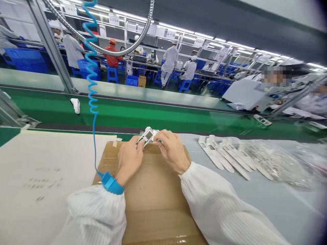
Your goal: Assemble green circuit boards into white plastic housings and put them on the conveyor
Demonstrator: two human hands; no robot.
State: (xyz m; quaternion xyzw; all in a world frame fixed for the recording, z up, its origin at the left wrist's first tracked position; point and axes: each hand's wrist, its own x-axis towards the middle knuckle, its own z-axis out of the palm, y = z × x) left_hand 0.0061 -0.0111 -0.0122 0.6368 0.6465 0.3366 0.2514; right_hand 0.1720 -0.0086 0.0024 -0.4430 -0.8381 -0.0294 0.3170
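Note:
A small white device part (149, 134) with a dark square window is held up over the far edge of a brown cardboard sheet (155, 197). My left hand (130, 154) grips its left side between thumb and fingers. At its right side my right hand (172, 149) is closed in a pinch, with a bit of clear, shiny material by the fingertips; exactly what they pinch is too small to make out. A blue wrist strap (112, 183) with a coiled cord circles my left wrist. Several white housings (222, 154) lie to the right of the cardboard.
Clear plastic bags of small parts (278, 163) lie at the right. Behind the table runs a green conveyor belt (133, 114) with a white piece (75, 105) on its left part. A coiled blue cord (92, 78) hangs at the left. Several people work in the background.

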